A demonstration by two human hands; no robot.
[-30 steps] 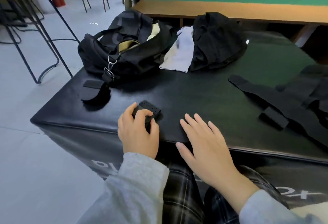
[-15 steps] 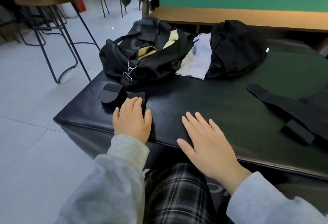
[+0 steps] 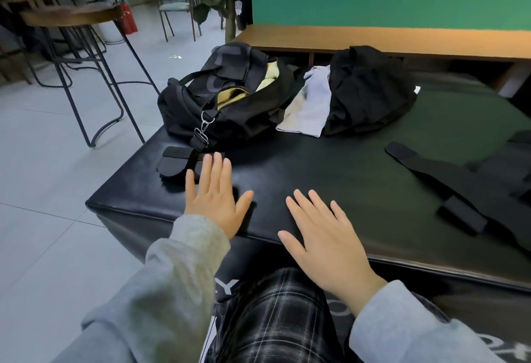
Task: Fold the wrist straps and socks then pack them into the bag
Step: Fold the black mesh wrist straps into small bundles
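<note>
Flanking open bag, white cloth, stool

Your left hand lies flat with fingers straight on the black padded mat, fingertips over a folded black wrist strap just before the open black duffel bag. Your right hand rests flat nearby.

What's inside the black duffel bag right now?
Through the open top of the black duffel bag, only yellow lining or fabric shows. Anything deeper is hidden by the bag's dark sides and flap.
</note>
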